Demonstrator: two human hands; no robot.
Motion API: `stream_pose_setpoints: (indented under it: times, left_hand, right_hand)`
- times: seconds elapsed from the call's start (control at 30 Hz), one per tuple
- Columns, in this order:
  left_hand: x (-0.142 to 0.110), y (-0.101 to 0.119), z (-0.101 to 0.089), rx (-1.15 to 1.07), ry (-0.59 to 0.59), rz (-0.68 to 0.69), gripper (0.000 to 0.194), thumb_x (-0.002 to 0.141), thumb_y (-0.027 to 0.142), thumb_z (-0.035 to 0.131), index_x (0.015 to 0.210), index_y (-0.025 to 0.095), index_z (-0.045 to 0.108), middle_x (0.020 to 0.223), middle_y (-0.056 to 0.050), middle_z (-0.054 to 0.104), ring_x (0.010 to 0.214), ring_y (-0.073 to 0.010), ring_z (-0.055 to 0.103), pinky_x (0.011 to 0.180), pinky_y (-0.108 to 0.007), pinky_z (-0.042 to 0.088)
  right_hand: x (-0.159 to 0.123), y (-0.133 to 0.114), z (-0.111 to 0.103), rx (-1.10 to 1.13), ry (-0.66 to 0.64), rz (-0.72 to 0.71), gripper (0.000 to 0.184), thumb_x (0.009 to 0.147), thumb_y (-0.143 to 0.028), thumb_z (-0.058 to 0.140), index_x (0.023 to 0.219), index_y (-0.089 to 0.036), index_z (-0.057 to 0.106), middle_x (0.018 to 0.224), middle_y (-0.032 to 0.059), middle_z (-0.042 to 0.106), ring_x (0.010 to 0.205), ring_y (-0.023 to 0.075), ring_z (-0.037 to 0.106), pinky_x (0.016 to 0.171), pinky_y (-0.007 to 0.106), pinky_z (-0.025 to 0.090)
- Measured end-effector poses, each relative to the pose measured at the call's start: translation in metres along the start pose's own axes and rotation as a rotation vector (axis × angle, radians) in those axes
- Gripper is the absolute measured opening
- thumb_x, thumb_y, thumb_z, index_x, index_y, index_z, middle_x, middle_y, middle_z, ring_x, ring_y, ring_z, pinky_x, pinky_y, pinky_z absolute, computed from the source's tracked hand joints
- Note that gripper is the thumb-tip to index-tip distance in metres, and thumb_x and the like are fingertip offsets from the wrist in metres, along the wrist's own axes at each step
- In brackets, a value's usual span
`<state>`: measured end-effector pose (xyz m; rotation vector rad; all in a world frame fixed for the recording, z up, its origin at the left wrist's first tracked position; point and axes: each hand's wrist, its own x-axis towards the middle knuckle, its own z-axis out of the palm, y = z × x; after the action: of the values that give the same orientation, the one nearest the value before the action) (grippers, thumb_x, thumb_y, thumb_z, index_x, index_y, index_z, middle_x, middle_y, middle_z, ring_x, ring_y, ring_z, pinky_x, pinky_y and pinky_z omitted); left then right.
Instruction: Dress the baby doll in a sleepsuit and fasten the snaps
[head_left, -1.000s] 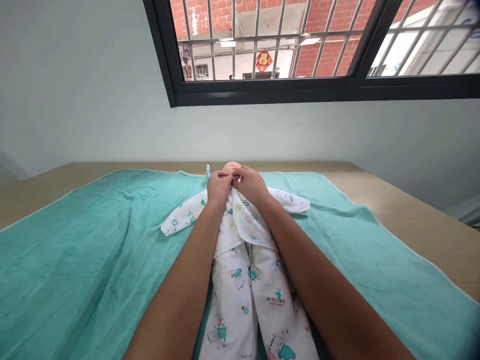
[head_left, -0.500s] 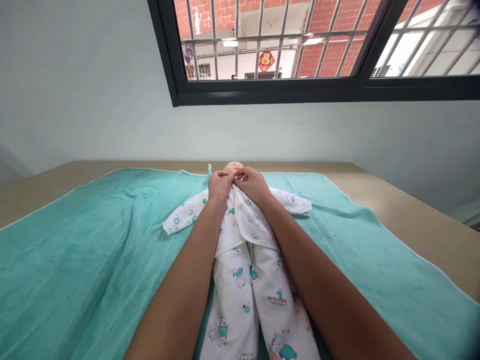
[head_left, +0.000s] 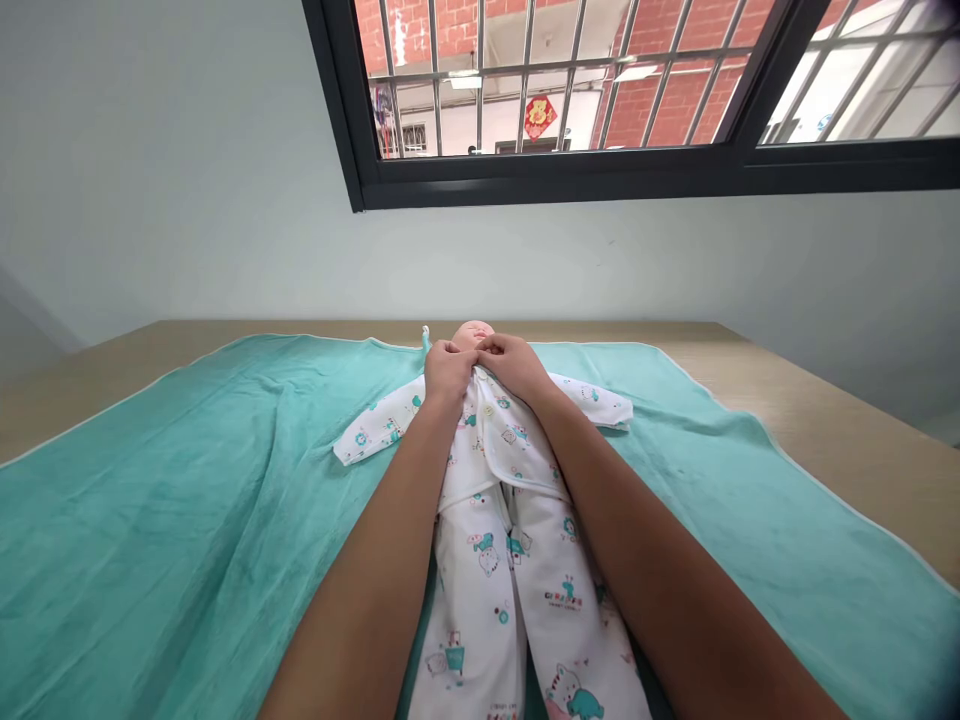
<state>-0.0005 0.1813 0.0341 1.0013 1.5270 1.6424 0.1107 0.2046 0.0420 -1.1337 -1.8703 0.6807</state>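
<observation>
Pale wall (head_left: 187,220) across the back in the head view, with dark window frame (head_left: 555,183) high up and, outside it, metal bars (head_left: 577,63), red brickwork (head_left: 679,105) and red-and-gold diamond-shaped sign (head_left: 539,117). Below, light wood tabletop (head_left: 847,410) set against the wall, mostly covered by turquoise towel (head_left: 187,500), creased towards the left and edged in white. Lying on its back along the middle of the towel, doll (head_left: 472,333), with only part of its head showing beyond the hands. Dressed in printed white top (head_left: 517,440) and matching white trousers (head_left: 476,590); sleeves spread out to both sides, one front flap lapped over the other, trouser legs parted and running off the bottom edge. At the neckline, just below the head, left hand (head_left: 447,370) with fingers bent and pinched on the collar. Right beside it, fingertips meeting, right hand (head_left: 516,365), likewise pinching the collar. Cannot tell exactly which bit of cloth sits between the fingertips; too small and partly hidden.
</observation>
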Motion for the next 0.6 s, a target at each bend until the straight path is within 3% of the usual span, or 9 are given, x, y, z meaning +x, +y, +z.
stream_pose_setpoints:
  times: [0.23,0.6]
  left_hand:
    - [0.005,-0.006,0.002,0.113,0.028,0.047,0.031,0.055,0.01,0.063,0.059,0.021,0.034,0.053,0.009,0.035,0.051,-0.0067,0.032,0.05,-0.022,0.024]
    - [0.004,-0.01,0.001,-0.09,-0.037,0.051,0.034,0.055,0.006,0.063,0.06,0.021,0.033,0.052,0.01,0.033,0.049,-0.0051,0.032,0.049,-0.02,0.024]
  right_hand:
    - [0.004,0.0,0.002,-0.066,0.022,0.034,0.01,0.067,-0.027,0.058,0.072,-0.018,0.061,0.075,-0.001,0.064,0.069,0.0132,0.054,0.065,0.025,0.038]
    - [0.008,0.005,0.004,-0.022,0.046,0.061,0.012,0.07,-0.031,0.054,0.07,-0.019,0.054,0.07,-0.0017,0.059,0.067,0.0139,0.051,0.062,0.026,0.038]
